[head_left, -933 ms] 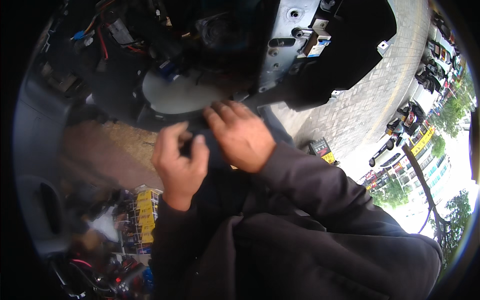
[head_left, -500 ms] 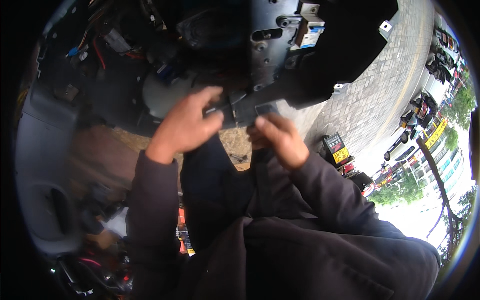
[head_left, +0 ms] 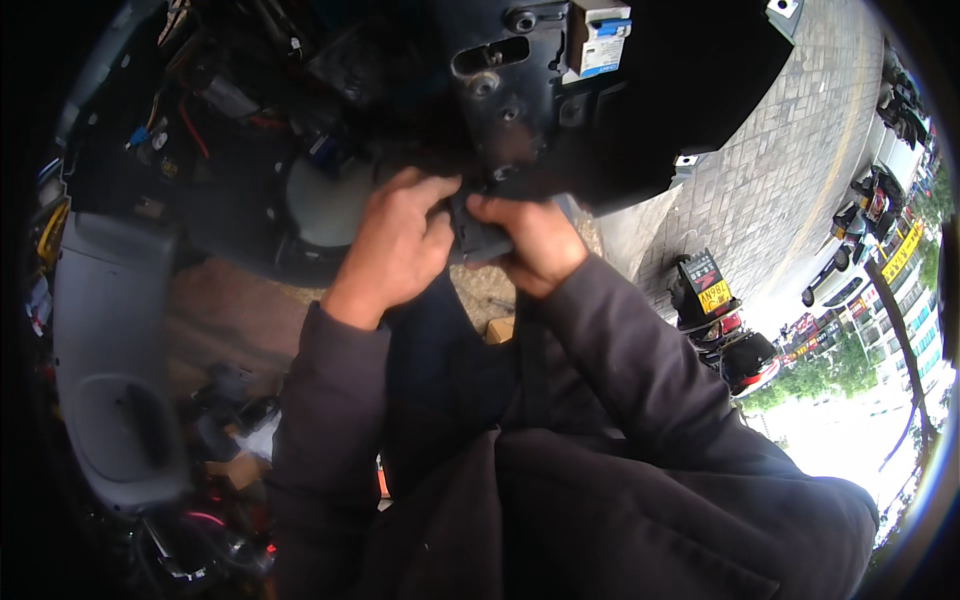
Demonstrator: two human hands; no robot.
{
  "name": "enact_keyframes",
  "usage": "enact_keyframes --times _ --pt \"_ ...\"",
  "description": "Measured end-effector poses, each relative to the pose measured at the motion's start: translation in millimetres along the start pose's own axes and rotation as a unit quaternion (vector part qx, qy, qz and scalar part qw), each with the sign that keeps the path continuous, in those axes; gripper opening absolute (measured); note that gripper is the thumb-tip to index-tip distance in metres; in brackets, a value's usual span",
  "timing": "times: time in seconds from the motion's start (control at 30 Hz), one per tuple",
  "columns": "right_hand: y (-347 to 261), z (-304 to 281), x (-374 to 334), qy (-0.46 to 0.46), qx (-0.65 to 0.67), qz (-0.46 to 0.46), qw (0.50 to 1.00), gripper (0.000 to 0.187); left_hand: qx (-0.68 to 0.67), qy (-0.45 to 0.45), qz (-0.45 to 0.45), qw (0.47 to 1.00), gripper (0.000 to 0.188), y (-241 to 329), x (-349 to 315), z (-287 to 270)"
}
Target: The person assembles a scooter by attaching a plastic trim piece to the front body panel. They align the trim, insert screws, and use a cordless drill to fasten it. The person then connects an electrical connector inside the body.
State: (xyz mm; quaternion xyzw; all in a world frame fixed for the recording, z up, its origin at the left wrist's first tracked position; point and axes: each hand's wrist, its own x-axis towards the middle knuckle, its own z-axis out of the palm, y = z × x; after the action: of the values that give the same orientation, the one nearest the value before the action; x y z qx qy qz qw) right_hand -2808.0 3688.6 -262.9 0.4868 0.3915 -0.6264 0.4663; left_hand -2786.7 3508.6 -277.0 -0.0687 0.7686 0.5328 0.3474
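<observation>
A dark, flat plastic-looking part (head_left: pixel 482 240) sits between my two hands, just below a metal bracket plate (head_left: pixel 510 110). My right hand (head_left: pixel 540 240) grips its right side, thumb on top and the other fingers hidden underneath. At its left edge is my left hand (head_left: pixel 395 245), the fingers bent and the thumb close to the index finger, closed about that edge. Shadow hides the exact contact of the left fingertips. A small white and blue box (head_left: pixel 599 42), like a circuit breaker, is fixed on the plate's right side.
A wide black panel (head_left: pixel 660 110) spreads at the upper right. A grey moulded panel (head_left: pixel 120 350) with a recess stands at the left. Wires (head_left: pixel 190 130) and a pale round piece (head_left: pixel 325 200) lie inside the dark housing. Brick paving (head_left: pixel 770 180) and parked vehicles lie to the right.
My right hand has moved left and up with the dark part, closer to my left hand. My left fingers have closed in on it. The view has shifted, moving the bracket plate up and left.
</observation>
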Motion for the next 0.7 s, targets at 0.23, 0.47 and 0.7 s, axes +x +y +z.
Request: enact_keyframes --times 0.23,0.47,0.7 --pt "-1.5 -12.3 -5.4 -0.051 0.035 -0.014 0.998 0.026 -0.070 -0.019 -0.061 0.996 0.040 1.8 1.2 -1.6" --pt "8.0 -39.7 -10.1 -0.138 0.015 -0.006 0.990 0.042 -0.037 -0.029 -0.048 0.998 0.049 14.9 -2.5 -12.2" --pt "-1.4 -42.6 -5.4 -0.131 -0.082 -0.032 0.987 0.044 0.168 0.028 0.046 0.984 0.060 37.2 -22.9 6.7"
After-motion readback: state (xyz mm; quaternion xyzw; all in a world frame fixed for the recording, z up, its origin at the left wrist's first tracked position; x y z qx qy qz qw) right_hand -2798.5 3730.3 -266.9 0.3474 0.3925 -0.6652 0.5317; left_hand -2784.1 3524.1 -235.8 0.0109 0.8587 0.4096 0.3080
